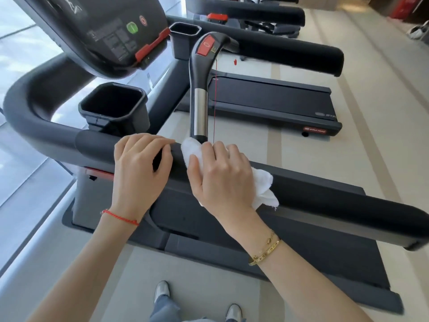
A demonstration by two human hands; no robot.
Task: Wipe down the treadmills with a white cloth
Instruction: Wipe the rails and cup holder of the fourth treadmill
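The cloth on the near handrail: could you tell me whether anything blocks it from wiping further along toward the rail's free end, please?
Nothing visible does. The right hand presses the cloth on the handrail, which runs bare to its end. The upright grip and the left hand lie the other way.

White cloth (262, 182): soft, nubby terry weave; treadmill side rail (325, 198): matt black, padded-looking; upright handle (200, 112): brushed metal sleeve below glossy black plastic; cup holder (113, 105): smooth, semi-gloss black plastic.
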